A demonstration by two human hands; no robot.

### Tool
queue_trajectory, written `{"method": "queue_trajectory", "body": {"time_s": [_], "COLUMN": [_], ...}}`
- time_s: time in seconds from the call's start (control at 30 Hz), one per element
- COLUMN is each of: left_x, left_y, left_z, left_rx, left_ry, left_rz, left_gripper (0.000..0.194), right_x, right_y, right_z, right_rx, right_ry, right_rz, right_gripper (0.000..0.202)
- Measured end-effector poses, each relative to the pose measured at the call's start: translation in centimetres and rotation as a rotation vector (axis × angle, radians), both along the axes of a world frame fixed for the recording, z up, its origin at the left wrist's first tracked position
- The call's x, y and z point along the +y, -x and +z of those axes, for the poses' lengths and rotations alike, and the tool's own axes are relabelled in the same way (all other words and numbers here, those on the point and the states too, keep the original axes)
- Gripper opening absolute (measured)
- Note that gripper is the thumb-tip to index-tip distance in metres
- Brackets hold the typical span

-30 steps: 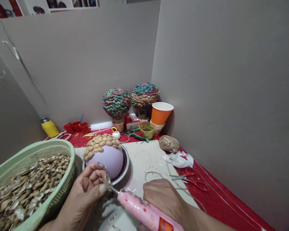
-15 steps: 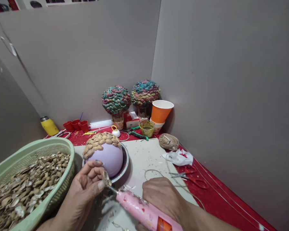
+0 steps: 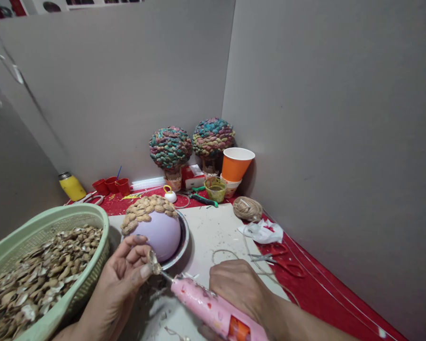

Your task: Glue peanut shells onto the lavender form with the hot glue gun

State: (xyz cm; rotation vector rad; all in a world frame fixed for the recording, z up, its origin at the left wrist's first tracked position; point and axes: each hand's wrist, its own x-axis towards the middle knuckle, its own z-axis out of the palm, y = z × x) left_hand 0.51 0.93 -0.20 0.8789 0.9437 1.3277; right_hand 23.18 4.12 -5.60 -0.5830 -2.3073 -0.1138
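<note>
Between thumb and fingers, my left hand (image 3: 128, 272) pinches a peanut shell (image 3: 154, 264), its hollow side toward the nozzle of a pink glue gun (image 3: 202, 303). The gun is gripped by my right hand (image 3: 237, 289), and its tip touches or nearly touches the shell. Just behind my left hand, a lilac ball (image 3: 159, 234) rests in a round metal dish (image 3: 185, 244). Peanut shells (image 3: 147, 210) cover the ball's top and upper left side.
A green basket (image 3: 104, 232) of shells stands at left. Behind are two colourful shell-covered balloon models (image 3: 171, 148), an orange cup (image 3: 236, 163), red cups (image 3: 122, 186) and pliers (image 3: 204, 200). Twine (image 3: 247, 208), tissue (image 3: 262, 232) and red-handled scissors (image 3: 287, 267) lie at right.
My left hand and the shell have shifted very slightly left, with the glue gun's tip still at the shell. The whole view has moved slightly.
</note>
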Motion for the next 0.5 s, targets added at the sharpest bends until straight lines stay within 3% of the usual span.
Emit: {"method": "queue_trajectory", "body": {"time_s": [0.5], "left_x": [-0.43], "left_y": [0.10], "left_z": [0.60], "left_rx": [-0.028], "left_ry": [0.021], "left_rz": [0.031], "left_gripper": [0.042], "right_x": [0.42], "right_y": [-0.34], "right_z": [-0.62], "right_rx": [0.022], "right_ry": [-0.028], "right_rz": [0.017], "right_gripper": [0.044]}}
